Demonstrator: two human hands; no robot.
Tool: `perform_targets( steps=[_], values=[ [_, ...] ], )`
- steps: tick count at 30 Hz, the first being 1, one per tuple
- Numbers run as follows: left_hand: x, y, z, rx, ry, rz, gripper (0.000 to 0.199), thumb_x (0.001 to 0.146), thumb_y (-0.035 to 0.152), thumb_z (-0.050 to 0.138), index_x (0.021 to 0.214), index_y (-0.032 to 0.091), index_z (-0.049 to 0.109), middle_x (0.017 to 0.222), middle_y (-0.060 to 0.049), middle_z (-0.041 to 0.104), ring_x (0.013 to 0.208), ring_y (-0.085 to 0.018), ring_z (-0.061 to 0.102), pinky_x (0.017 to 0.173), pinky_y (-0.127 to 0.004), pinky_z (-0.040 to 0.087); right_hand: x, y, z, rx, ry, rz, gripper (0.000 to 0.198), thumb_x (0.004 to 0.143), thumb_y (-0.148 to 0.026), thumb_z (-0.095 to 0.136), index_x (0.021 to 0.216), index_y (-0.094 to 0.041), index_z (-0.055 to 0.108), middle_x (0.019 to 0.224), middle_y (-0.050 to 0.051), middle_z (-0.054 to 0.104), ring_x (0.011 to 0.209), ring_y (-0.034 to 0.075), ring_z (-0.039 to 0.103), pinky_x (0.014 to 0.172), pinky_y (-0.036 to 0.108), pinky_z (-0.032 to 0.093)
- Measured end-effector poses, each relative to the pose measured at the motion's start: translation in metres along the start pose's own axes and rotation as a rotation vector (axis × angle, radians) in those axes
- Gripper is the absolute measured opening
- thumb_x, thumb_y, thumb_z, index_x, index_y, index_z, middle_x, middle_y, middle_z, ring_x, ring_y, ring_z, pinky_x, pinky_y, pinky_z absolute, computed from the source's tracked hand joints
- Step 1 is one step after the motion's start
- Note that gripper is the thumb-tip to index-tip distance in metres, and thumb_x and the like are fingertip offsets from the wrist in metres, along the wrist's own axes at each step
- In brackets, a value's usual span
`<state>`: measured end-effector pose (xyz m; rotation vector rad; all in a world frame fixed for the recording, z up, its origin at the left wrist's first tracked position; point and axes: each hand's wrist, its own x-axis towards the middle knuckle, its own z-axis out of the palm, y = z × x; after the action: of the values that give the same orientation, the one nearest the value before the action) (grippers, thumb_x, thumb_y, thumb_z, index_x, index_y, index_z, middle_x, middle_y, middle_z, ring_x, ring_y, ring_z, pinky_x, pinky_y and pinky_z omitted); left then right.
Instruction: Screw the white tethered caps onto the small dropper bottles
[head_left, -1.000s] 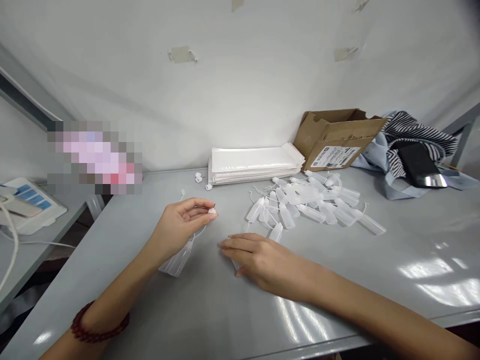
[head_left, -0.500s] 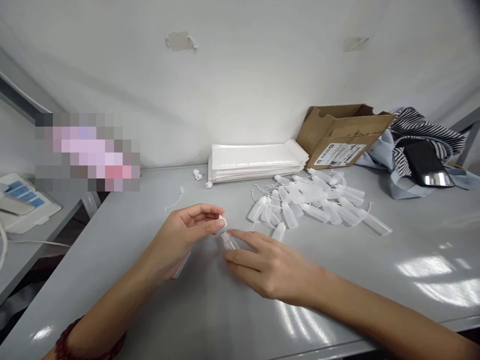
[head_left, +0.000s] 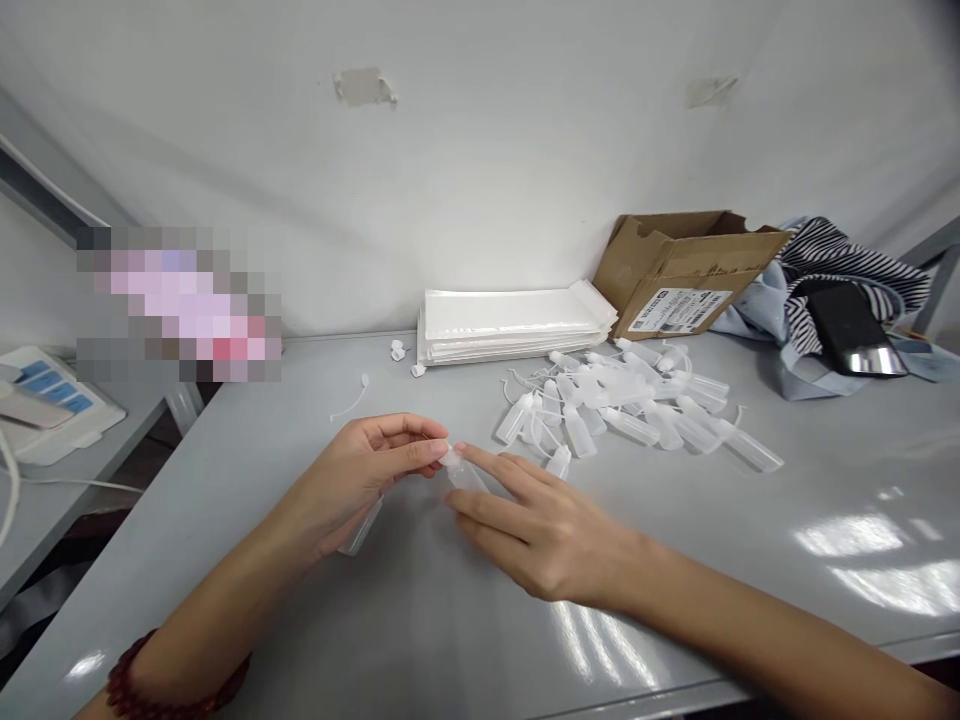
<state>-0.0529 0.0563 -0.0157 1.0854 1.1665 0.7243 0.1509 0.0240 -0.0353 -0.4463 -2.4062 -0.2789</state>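
My left hand (head_left: 386, 465) pinches a small white cap (head_left: 451, 456) between thumb and index finger. The cap sits at the neck of a small translucent squeeze bottle (head_left: 468, 476), tilted, which my right hand (head_left: 525, 520) grips. My right index fingertip presses beside the cap, and the other fingers wrap round the bottle's body, hiding part of it. A second translucent bottle (head_left: 361, 530) pokes out below my left palm, its upper part covered by the hand. To the right lies a pile of similar bottles (head_left: 600, 390) with thin cap straps.
Small white caps (head_left: 397, 350) and a loose strap (head_left: 351, 402) lie behind my left hand. A stack of white padded envelopes (head_left: 517, 325) stands against the wall, next to an open cardboard box (head_left: 690, 270). Striped cloth and a black device (head_left: 855, 330) are at the right.
The cap and the bottle neck, apart with a small gap before, now meet. My right index finger has moved up beside the cap.
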Motion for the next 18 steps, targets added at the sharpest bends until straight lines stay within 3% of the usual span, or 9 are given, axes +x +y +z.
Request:
perform_targets(
  steps=[5, 11, 18],
  values=[
    [-0.0002, 0.0029, -0.0016, 0.07, -0.013, 0.003, 0.018, 0.07, 0.036, 0.076, 0.082, 0.022, 0.073, 0.078, -0.001, 0.066, 0.075, -0.015, 0.059, 0.073, -0.028, 0.049, -0.0002, 0.0005, -0.0004, 0.017, -0.024, -0.016, 0.023, 0.086, 0.001, 0.054, 0.07, -0.008, 0.067, 0.087, 0.009, 0.071, 0.116, 0.036, 0.057, 0.08, 0.036, 0.06],
    [0.0002, 0.0057, -0.0061, 0.155, -0.044, 0.014, 0.021, 0.07, 0.039, 0.075, 0.081, 0.021, 0.072, 0.079, -0.002, 0.064, 0.075, -0.017, 0.057, 0.073, -0.031, 0.048, -0.0013, 0.0014, -0.0006, 0.049, -0.064, -0.016, 0.02, 0.086, 0.002, 0.053, 0.075, -0.005, 0.067, 0.105, 0.014, 0.07, 0.122, 0.036, 0.051, 0.075, 0.03, 0.064],
    [0.0005, 0.0049, -0.0063, 0.073, -0.058, 0.001, 0.015, 0.072, 0.035, 0.076, 0.078, 0.022, 0.072, 0.077, 0.0, 0.064, 0.074, -0.013, 0.057, 0.073, -0.027, 0.047, -0.0047, 0.0037, -0.0007, 0.105, 0.052, -0.019, 0.021, 0.087, 0.003, 0.05, 0.078, -0.004, 0.068, 0.105, 0.016, 0.071, 0.128, 0.032, 0.044, 0.091, 0.029, 0.058]
  ],
)
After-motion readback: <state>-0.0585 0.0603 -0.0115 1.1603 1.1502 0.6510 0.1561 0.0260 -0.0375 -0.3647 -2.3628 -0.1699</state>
